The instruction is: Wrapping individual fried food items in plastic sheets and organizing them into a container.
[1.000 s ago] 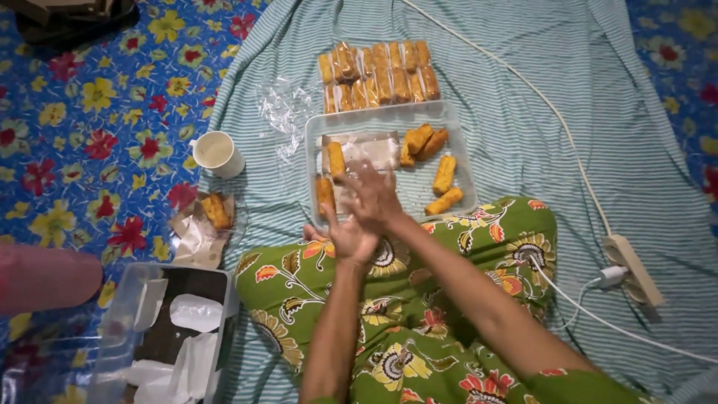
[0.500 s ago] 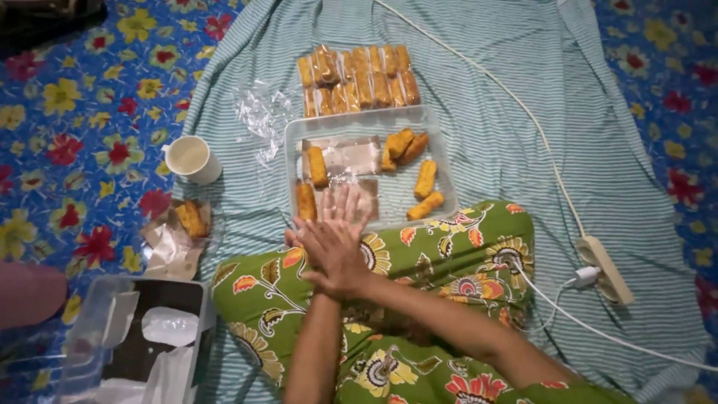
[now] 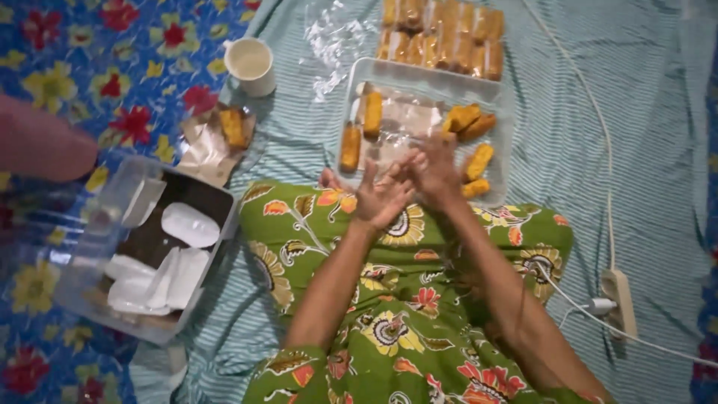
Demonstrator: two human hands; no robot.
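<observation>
My left hand (image 3: 378, 196) and my right hand (image 3: 434, 168) are raised close together over the near edge of a white tray (image 3: 505, 135), fingers spread. Both are blurred and I see nothing held in either. The tray holds several golden fried rolls (image 3: 372, 114) on clear wrap, some at the left and some at the right (image 3: 479, 161). Beyond the tray lies a row of wrapped rolls (image 3: 441, 37). My lap is covered by green flowered cloth (image 3: 419, 299).
A white cup (image 3: 250, 66) and crumpled clear plastic (image 3: 329, 45) sit at the back left. A roll on paper (image 3: 232, 127) lies near a clear box of white pieces (image 3: 157, 247). A power strip (image 3: 619, 303) with cable lies right. A pinkish blurred shape (image 3: 41, 146) is at the left edge.
My hands were pressed together palm to palm over the tray's near edge; now they have parted slightly with fingers spread. The view has shifted closer and leftward.
</observation>
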